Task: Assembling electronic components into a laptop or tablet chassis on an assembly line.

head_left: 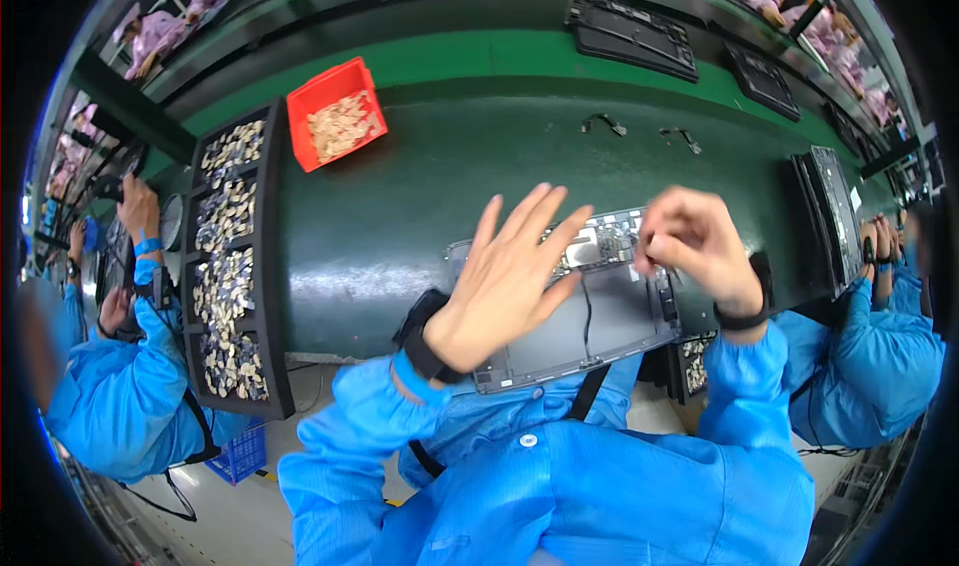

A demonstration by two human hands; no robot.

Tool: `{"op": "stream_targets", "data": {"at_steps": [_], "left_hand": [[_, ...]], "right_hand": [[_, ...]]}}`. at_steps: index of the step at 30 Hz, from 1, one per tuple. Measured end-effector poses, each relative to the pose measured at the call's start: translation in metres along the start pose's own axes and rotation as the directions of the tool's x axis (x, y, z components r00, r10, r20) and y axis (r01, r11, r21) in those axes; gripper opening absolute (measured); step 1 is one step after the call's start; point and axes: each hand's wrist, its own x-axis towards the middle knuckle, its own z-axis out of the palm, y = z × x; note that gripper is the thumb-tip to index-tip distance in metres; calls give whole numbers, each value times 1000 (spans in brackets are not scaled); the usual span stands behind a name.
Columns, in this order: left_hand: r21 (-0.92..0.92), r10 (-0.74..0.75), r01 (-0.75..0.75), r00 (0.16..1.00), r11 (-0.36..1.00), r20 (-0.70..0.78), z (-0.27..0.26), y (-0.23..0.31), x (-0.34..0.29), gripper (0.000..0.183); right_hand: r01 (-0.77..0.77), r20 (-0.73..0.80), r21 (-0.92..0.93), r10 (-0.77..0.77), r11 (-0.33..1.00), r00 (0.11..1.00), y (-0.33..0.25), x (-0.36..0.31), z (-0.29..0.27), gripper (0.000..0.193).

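An opened laptop base [631, 318] lies at the near edge of the green bench, with its circuit board [604, 244] along the far side and a black cable running down its middle. Over its left half, my left hand [509, 281] is spread flat, fingers apart, with nothing in it. It hides part of the base; whether it touches cannot be told. At the base's far right corner, my right hand [697, 241] has its fingers curled and pinched together. Anything between those fingertips is too small or hidden to make out. Dark bands circle both wrists.
Left stands a black compartment tray [268, 266] of small dark and gold pieces, beside a red bin [300, 131] of tan pieces. Small dark cable parts [604, 123] lie at the far right. More laptop bases [634, 36] rest beyond; others stand upright [831, 216] at right. Co-workers sit either side.
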Motion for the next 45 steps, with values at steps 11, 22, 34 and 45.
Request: {"op": "stream_targets", "data": {"at_steps": [11, 22, 34, 45], "left_hand": [[-44, 297, -296, 920, 954, 254, 20, 8, 39, 46], [19, 374, -380, 916, 925, 146, 27, -1, 36, 36], [31, 368, -377, 916, 926, 159, 28, 0, 34, 33], [21, 364, -372, 918, 928, 154, 29, -1, 37, 34]], "right_hand": [[-211, -634, -10, 157, 977, 757, 52, -42, 26, 15], [-375, -647, -46, 259, 926, 718, 54, -29, 34, 15], [-400, -639, -86, 257, 913, 725, 55, -31, 36, 16], [-415, -642, -121, 248, 902, 726, 53, -28, 36, 17]]}}
